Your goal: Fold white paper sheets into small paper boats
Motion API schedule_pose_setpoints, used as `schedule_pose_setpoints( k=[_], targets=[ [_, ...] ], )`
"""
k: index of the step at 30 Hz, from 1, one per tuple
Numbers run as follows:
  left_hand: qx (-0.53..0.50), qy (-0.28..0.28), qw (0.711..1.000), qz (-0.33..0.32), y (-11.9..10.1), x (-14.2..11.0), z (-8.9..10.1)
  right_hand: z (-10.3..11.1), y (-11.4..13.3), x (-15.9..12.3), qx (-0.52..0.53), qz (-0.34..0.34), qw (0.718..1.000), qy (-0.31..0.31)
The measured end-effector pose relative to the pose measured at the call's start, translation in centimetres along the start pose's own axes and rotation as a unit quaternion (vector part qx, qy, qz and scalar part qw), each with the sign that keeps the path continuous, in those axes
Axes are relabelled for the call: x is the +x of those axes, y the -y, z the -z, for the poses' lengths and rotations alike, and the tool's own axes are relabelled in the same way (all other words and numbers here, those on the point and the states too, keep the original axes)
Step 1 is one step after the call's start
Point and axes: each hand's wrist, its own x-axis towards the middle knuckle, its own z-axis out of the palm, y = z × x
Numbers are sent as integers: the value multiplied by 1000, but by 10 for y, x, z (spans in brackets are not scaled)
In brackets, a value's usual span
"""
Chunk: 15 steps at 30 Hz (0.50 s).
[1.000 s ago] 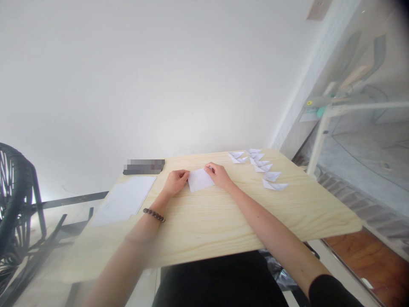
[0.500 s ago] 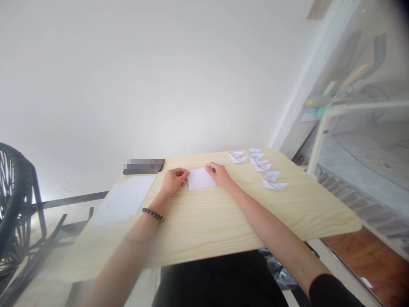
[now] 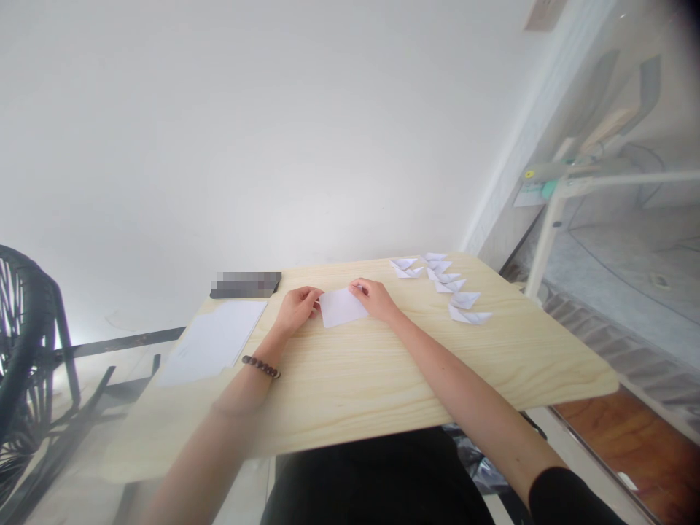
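Note:
A small white sheet of paper (image 3: 343, 308) is held between my two hands over the middle of the table. My left hand (image 3: 298, 308) pinches its upper left corner between thumb and fingers, and a dark beaded bracelet (image 3: 261, 366) circles that wrist. At the paper's upper right corner, my right hand (image 3: 373, 297) is closed on the edge, thumb and fingertips together. Whether the paper is folded double I cannot tell. Several white folded paper boats (image 3: 451, 283) stand in two uneven rows to the right of my right hand.
On the left of the wooden table (image 3: 350, 394) lies a stack of white paper sheets (image 3: 216, 339). Behind it is a dark, blurred-out flat object (image 3: 246, 285). A wall rises behind the table, and a dark woven chair (image 3: 33, 343) stands at far left.
The paper has shifted very slightly left and its lower edge tilts a little more. Both hands keep their hold on it, and the paper boats stay put.

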Motion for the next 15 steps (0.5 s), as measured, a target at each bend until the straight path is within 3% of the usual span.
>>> schedule_pose_setpoints(
  k=[9, 15],
  targets=[
    [82, 42, 992, -91, -5, -6, -1, -1, 15, -7, 21, 40, 999, 31],
    [110, 26, 991, -69, -6, -4, -2, 0, 16, -7, 21, 34, 998, 42]
  ],
)
